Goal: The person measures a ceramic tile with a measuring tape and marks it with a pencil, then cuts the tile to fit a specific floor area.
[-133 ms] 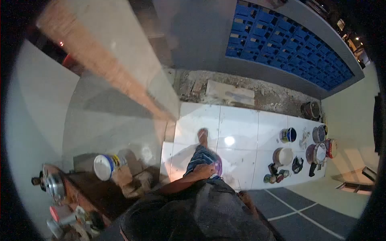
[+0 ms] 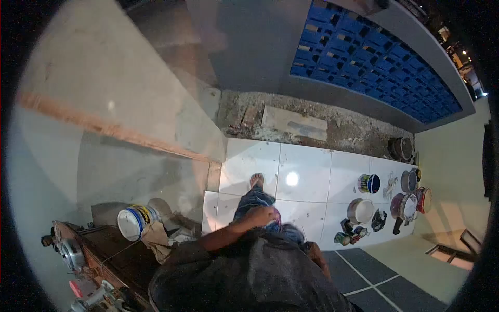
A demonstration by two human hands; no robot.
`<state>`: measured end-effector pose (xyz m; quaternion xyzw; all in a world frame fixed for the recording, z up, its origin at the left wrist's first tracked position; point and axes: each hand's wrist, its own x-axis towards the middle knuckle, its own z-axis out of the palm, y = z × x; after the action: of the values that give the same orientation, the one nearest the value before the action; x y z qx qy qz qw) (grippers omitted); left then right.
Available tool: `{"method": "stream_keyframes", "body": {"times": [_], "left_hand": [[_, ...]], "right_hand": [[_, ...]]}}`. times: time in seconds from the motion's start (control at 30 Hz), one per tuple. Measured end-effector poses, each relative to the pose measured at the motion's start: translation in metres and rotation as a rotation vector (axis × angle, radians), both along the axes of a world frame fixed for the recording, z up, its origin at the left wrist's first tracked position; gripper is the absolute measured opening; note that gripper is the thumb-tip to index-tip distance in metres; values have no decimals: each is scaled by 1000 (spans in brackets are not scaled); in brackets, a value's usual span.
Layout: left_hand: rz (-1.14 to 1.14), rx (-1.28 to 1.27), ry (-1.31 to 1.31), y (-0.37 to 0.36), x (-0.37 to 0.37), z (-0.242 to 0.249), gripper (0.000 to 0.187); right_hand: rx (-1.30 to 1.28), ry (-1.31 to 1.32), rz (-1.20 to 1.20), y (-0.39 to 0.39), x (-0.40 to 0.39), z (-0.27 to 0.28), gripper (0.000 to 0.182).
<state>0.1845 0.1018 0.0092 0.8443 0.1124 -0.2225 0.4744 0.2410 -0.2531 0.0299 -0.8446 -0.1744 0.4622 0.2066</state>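
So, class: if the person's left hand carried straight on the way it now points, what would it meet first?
The left hand rests at the knee of the striped shorts, pointing right across the white floor tiles. Going straight on, it would probably reach the white bucket first, though depth is unclear.

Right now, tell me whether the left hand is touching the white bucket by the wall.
Apart. The head view shows the left hand resting near the person's thigh, with bare floor between it and the white bucket.
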Motion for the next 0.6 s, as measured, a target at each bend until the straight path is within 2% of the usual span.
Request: {"method": "stream_keyframes", "body": {"times": [0.03, 0.07, 0.1, 0.17, 0.23, 0.3, 0.33, 0.37, 0.4, 0.47, 0.5, 0.53, 0.57, 0.6], "left_hand": [[-5, -81, 15, 17, 5, 7, 43], [103, -140, 8, 18, -21, 24, 45], [95, -154, 28, 17, -21, 28, 45], [60, -293, 293, 33, 2, 31, 52], [-44, -334, 405, 56, 43, 76, 56], [-4, -367, 358, 65, 67, 79, 55], [26, -401, 314, 62, 74, 71, 55], [-33, -472, 371, 60, 86, 54, 54], [-88, -527, 420, 61, 99, 31, 54], [69, -790, 299, 36, 106, -28, 54], [90, -782, 290, 53, 148, -39, 54], [-46, -977, 430, 84, 199, -28, 51], [-196, -1173, 592, 121, 238, -39, 49], [-190, -1178, 617, 151, 267, -81, 49]], "right_hand": [[58, -11, 130, 4, 10, -9, 30], [102, 420, -582, -17, -30, -11, 34], [84, 434, -595, -24, -20, 2, 34], [43, 555, -255, -17, 26, 26, 33], [82, 818, -472, -21, 62, 55, 34], [-1, 391, 256, 64, 128, 159, 33], [-10, 407, 264, 64, 149, 145, 33], [15, 408, 237, 25, 166, 127, 31], [56, 400, 216, 56, 201, 93, 28], [145, 374, 173, 31, 268, 17, 24], [179, 369, 157, 45, 310, -29, 22], [212, 375, 141, 70, 355, -76, 20], [246, 395, 101, 112, 399, -124, 19], [271, 412, 52, 132, 448, -176, 19]]}}
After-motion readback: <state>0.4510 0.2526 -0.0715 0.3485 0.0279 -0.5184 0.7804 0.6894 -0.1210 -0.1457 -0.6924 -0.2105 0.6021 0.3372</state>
